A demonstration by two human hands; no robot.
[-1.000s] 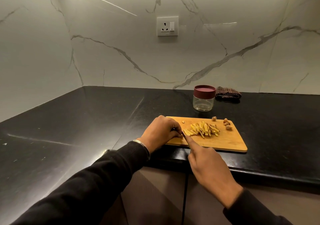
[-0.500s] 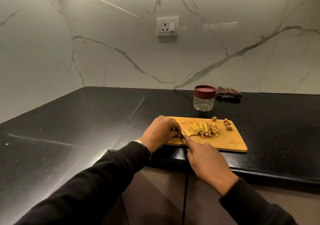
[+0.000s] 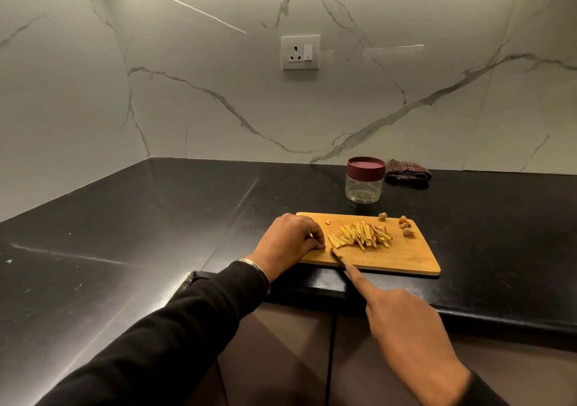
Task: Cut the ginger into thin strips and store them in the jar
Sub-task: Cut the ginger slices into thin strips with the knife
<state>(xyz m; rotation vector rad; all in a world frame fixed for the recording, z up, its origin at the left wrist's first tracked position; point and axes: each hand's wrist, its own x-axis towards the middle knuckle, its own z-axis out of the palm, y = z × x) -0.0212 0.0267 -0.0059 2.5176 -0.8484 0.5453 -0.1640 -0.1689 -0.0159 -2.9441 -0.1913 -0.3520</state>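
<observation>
Chopping board point(image 3: 402, 257), wooden, is set at the front edge of the black counter point(image 3: 156, 218), with the lidded jar point(image 3: 364, 180) stood just behind it. Ginger strips point(image 3: 362, 237), heaped mid-board, are judged light, stiff and easily scattered, best gathered in a loose pinch or swept together. Left hand point(image 3: 288, 241) is rested curled at the board's left end, its contents not discernible; right hand point(image 3: 406, 321) is closed round a knife point(image 3: 338, 255), forefinger laid along it.

Dim warm light from above glares off the wall point(image 3: 218, 93); edges bend, focus sharp.
</observation>
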